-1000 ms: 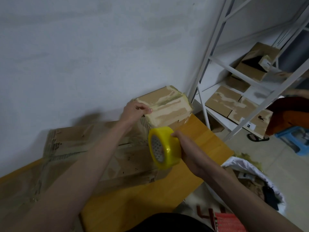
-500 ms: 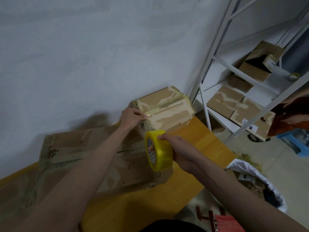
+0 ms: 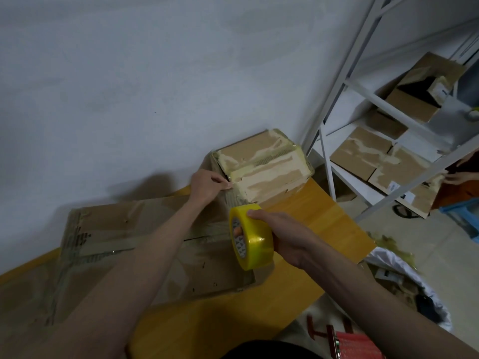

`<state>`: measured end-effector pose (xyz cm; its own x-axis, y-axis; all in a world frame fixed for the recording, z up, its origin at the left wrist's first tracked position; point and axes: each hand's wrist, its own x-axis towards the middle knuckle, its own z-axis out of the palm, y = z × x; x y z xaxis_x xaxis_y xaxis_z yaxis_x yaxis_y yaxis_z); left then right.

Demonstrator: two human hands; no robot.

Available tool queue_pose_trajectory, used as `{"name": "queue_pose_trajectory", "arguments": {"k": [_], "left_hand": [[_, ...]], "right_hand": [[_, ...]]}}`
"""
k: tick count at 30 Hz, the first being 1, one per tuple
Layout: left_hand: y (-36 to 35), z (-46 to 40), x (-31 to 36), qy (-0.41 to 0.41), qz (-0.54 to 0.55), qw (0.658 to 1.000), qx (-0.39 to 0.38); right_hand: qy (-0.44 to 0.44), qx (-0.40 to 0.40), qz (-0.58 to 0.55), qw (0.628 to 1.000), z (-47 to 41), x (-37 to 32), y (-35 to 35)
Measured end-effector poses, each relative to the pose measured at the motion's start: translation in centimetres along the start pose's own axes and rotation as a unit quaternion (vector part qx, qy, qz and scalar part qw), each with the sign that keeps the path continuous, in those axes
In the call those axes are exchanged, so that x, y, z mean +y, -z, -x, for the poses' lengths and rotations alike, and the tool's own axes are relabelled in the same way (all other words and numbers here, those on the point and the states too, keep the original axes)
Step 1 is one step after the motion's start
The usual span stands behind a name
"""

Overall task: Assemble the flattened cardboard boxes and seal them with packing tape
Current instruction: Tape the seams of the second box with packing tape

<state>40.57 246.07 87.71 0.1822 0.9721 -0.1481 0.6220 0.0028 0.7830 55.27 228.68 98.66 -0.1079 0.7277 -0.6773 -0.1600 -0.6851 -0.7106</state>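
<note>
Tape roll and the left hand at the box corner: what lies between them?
In the head view, a clear tape strip spans from tape roll to left hand.

Both forearms are bare from the near edge of the view to the wrists, with no sleeve, watch or band showing on either. The left hand (image 3: 207,183) and right hand (image 3: 281,235) wear no gloves or rings. A dark, black-looking garment (image 3: 272,349) covers the body at the near edge.
</note>
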Motion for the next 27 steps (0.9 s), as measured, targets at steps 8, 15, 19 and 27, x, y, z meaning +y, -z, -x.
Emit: {"name": "queue_pose_trajectory", "arguments": {"k": [8, 15, 19, 27], "left_hand": [[0.0, -0.2, -0.1, -0.007, 0.001, 1.0, -0.012], [0.0, 0.1, -0.3, -0.017, -0.008, 1.0, -0.022], [0.0, 0.1, -0.1, -0.015, -0.021, 0.999, -0.029], [0.4, 0.5, -0.5, -0.061, -0.109, 0.992, -0.024]], "right_hand": [[0.001, -0.003, -0.007, 1.0, 0.3, 0.1, 0.5], [-0.006, -0.011, -0.004, 1.0, 0.3, 0.2, 1.0], [-0.008, -0.002, -0.01, 1.0, 0.5, 0.2, 1.0], [-0.009, -0.006, -0.011, 1.0, 0.5, 0.2, 1.0]]}}
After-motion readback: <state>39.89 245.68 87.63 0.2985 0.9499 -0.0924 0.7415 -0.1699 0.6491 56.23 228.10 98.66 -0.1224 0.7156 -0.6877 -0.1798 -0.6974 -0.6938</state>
